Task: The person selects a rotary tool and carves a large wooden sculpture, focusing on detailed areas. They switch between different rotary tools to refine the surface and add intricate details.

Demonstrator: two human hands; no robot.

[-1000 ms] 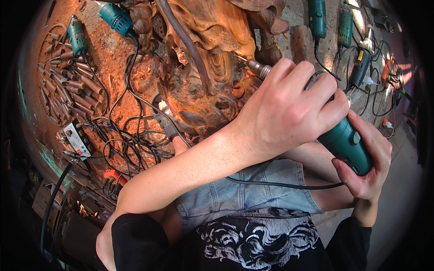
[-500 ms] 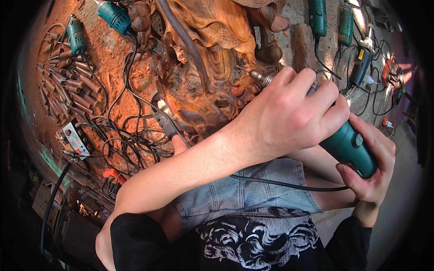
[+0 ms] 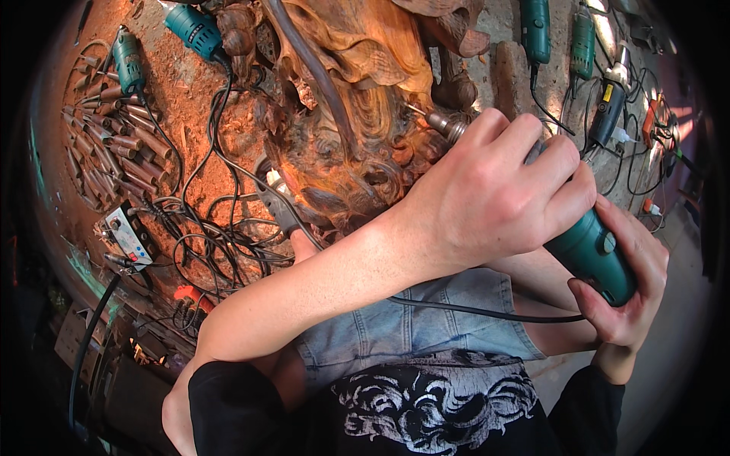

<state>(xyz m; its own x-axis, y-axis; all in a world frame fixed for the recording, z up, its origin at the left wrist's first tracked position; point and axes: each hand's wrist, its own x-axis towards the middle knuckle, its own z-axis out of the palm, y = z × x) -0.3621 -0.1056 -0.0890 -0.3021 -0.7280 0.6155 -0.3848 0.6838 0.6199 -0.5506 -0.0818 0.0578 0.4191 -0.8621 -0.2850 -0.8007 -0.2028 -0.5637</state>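
Both hands are on a green electric die grinder [image 3: 595, 258], its nose slanting up and left. My left hand [image 3: 498, 186], its forearm crossing in front of me, is closed round the front part of the tool. Around the rear of the body wraps my right hand [image 3: 635, 277], the thumb on the near side. A thin bit [image 3: 415, 109] sticks out of the metal chuck [image 3: 447, 126]. Its tip is at the brown carved wood sculpture [image 3: 365, 91]; whether it touches the wood I cannot tell. A black cord [image 3: 487, 308] trails from the grinder across my lap.
Several carving bits or gouge tips [image 3: 114, 144] lie in a pile at the left. Beside them are a control box [image 3: 128, 237] and tangled black cables [image 3: 220, 228]. More green grinders [image 3: 536, 30] lie at the back. A black-handled power tool [image 3: 608, 106] and an orange power strip [image 3: 652, 121] are at the right.
Both hands and the grinder have shifted slightly to the right, the bit tip a little up and right along the wood. The grip stays the same.
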